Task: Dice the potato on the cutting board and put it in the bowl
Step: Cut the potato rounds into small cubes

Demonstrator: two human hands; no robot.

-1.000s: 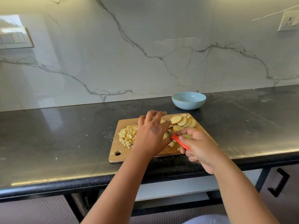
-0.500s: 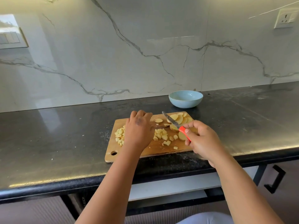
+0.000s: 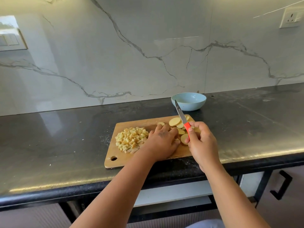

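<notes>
A wooden cutting board (image 3: 125, 160) lies on the black counter. On its left part sits a pile of diced potato (image 3: 130, 139). Round potato slices (image 3: 175, 121) lie at its far right corner. My left hand (image 3: 162, 142) rests palm down on the middle of the board, its fingertips touching the nearest slices. My right hand (image 3: 203, 145) grips the orange handle of a small knife (image 3: 180, 113), whose blade is raised off the board and points away toward the light blue bowl (image 3: 188, 101). The bowl stands just behind the board and looks empty.
The black counter (image 3: 65, 145) runs left and right, with its front edge just below the board. A marble wall rises right behind the bowl. A wall socket (image 3: 290, 19) is at the upper right. A drawer handle (image 3: 281, 185) shows under the counter at the right.
My left hand pushed the loose dice left into the pile, then moved back right to the slices. My right hand lifted the knife, and its blade now points toward the bowl.
</notes>
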